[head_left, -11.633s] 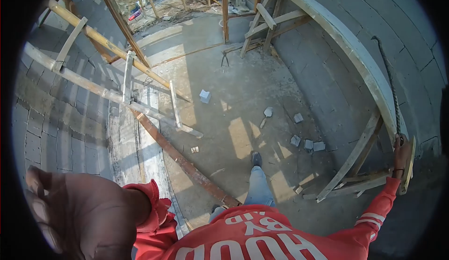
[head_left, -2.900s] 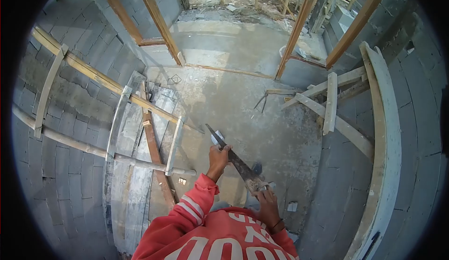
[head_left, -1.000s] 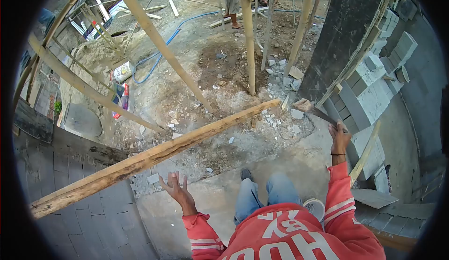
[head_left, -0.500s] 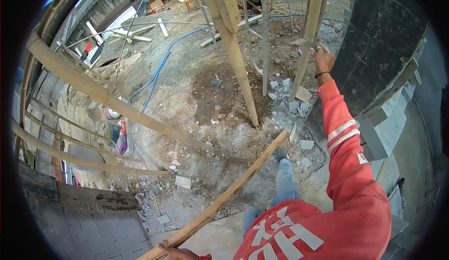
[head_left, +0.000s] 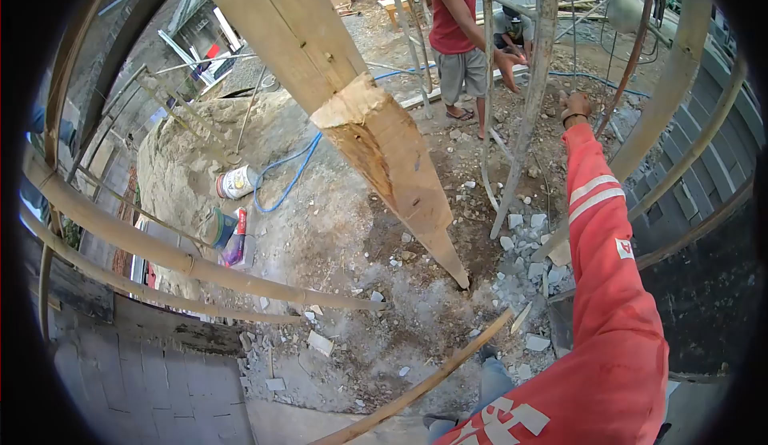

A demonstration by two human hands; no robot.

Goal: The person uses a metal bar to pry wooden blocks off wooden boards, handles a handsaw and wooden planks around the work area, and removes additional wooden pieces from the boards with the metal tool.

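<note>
My right hand point(head_left: 574, 107) is stretched out at the upper right, in a red sleeve with white stripes. Its fingers are curled, and whatever they hold is too small to make out. My left hand is out of view. A long narrow wooden strip point(head_left: 432, 377) rises from the bottom edge toward the middle. Over the ground hangs a thick wooden beam point(head_left: 384, 157) with a rough, cut lower end tapering to a point. Beyond it stands a person in a red sleeveless top point(head_left: 453, 13), an arm stretched toward my right hand, not touching it.
Bamboo poles point(head_left: 160, 253) cross the left side; more poles point(head_left: 528, 101) stand near my right arm. Broken rubble point(head_left: 538, 265) litters the ground. A white bucket point(head_left: 238, 182) and a blue hose point(head_left: 292, 173) lie at left. Another person point(head_left: 512, 30) crouches behind.
The view has shifted, and the beam looks much nearer. The person in the sleeveless top has come into view. My left hand has left the frame; the blade in my right hand no longer shows.
</note>
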